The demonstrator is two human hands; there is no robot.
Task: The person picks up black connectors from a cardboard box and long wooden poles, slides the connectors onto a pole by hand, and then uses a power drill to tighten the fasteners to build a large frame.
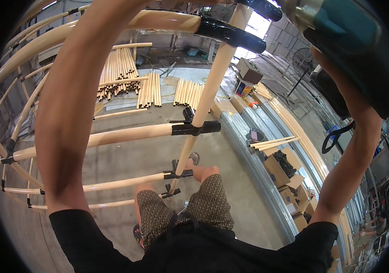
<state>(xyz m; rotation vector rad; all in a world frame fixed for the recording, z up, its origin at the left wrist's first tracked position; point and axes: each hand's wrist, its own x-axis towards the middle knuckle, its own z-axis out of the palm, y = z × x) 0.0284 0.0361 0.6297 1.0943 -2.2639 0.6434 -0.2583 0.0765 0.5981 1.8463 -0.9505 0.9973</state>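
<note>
My right hand (pixel 335 73) is raised at the upper right, wrapped round a teal and black cordless drill (pixel 351 38). The drill's body hides most of the fingers. My left arm (pixel 69 109) reaches up across a rack frame of cream pipes; its hand is almost wholly cut off by the top edge, near the top of the upright pipe (pixel 212 82). Black joints hold crossing pipes to this upright, among them an upper joint (pixel 231 34) and a middle joint (pixel 197 128). A long cream crossbar (pixel 131 135) runs left from the middle joint.
Stacks of cut cream pipes (pixel 119 68) lie on the floor beyond the frame. To the right are long metal profiles (pixel 258 168), loose pipes (pixel 274 143), open cardboard boxes (pixel 278 168) of black joints, and a bucket (pixel 243 86). A standing fan (pixel 303 59) is farther back.
</note>
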